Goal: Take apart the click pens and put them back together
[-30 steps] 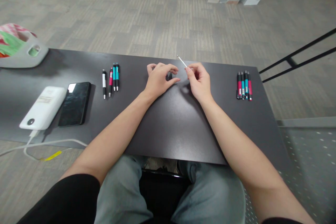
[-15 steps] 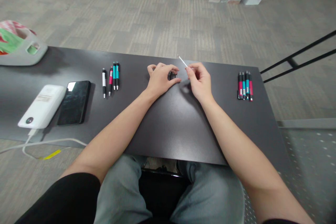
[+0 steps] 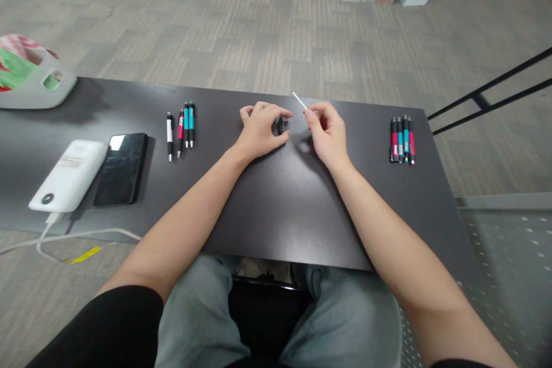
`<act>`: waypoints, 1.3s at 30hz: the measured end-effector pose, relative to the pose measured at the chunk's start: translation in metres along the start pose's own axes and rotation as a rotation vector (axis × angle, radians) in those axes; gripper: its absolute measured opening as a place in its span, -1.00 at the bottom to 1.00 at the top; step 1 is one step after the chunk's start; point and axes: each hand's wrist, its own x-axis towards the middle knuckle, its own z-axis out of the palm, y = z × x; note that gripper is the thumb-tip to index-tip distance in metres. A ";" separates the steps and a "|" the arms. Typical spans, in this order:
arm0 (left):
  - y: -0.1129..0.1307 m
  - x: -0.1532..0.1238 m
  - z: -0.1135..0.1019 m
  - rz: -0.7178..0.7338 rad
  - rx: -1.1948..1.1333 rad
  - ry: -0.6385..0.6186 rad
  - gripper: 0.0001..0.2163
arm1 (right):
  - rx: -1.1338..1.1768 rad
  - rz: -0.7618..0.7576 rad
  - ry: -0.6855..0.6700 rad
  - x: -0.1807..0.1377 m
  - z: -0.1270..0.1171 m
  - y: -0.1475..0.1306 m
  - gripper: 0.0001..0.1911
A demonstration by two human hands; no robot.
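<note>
Both my hands rest near the far edge of a dark table (image 3: 284, 207). My left hand (image 3: 259, 129) is curled, its fingertips pinching a small black pen part (image 3: 280, 125) just above the tabletop. My right hand (image 3: 328, 132) is closed in a pinch on a thin white pen refill (image 3: 299, 100), which points up and away to the left. The two hands are a few centimetres apart. A row of several pens (image 3: 181, 126), white, pink and teal, lies left of my left hand. Another row of pink and teal pens (image 3: 402, 139) lies to the right.
A black phone (image 3: 121, 168) and a white power bank (image 3: 69, 174) with a white cable (image 3: 77, 237) lie at the left. A grey basket (image 3: 41, 89) with red and green contents stands at the far left corner. Black metal bars (image 3: 487, 98) cross the right side.
My left fingers have shifted slightly on the black part, which now shows more between thumb and forefinger. The right hand and the refill have stayed put.
</note>
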 end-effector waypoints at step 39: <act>-0.033 0.015 -0.001 0.153 -0.447 0.517 -0.54 | -0.041 0.008 -0.088 0.000 -0.005 0.000 -0.51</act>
